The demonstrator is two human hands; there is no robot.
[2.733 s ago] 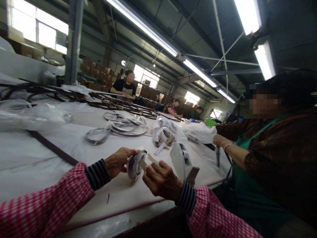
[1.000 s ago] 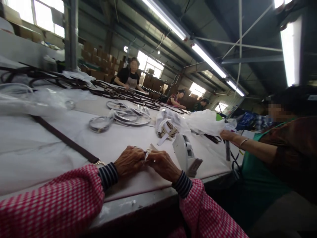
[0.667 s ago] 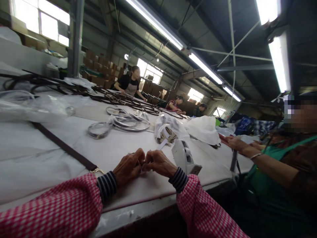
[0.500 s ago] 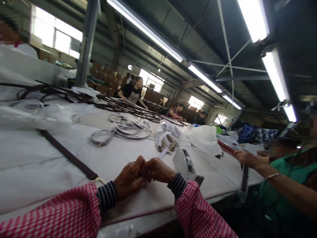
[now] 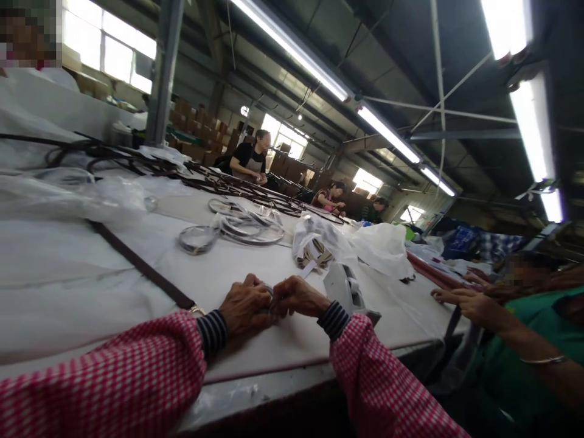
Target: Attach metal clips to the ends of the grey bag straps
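Both hands meet over the white table near its front edge. My left hand (image 5: 246,305) has its fingers curled, and a small greyish curved edge shows at its fingertips. My right hand (image 5: 298,297) pinches at the same spot, fingertips against the left's. What they hold is mostly hidden and too small to name. Just right of my right hand stands a grey tape dispenser (image 5: 343,288). A dark brown strap (image 5: 139,261) lies to the left, its gold-coloured metal clasp (image 5: 197,310) close to my left wrist.
Coiled grey straps (image 5: 249,226) and a clear bag (image 5: 319,243) of beige straps lie ahead. Many dark straps (image 5: 219,181) spread behind them. Plastic film (image 5: 91,201) covers the left side. A co-worker's hand (image 5: 477,304) is at the right, near reddish-brown straps (image 5: 426,267).
My view has shifted slightly, so table items sit a bit further right. My hands stay together, with a greyish edge now showing between them. The co-worker's hand at the right has opened out.
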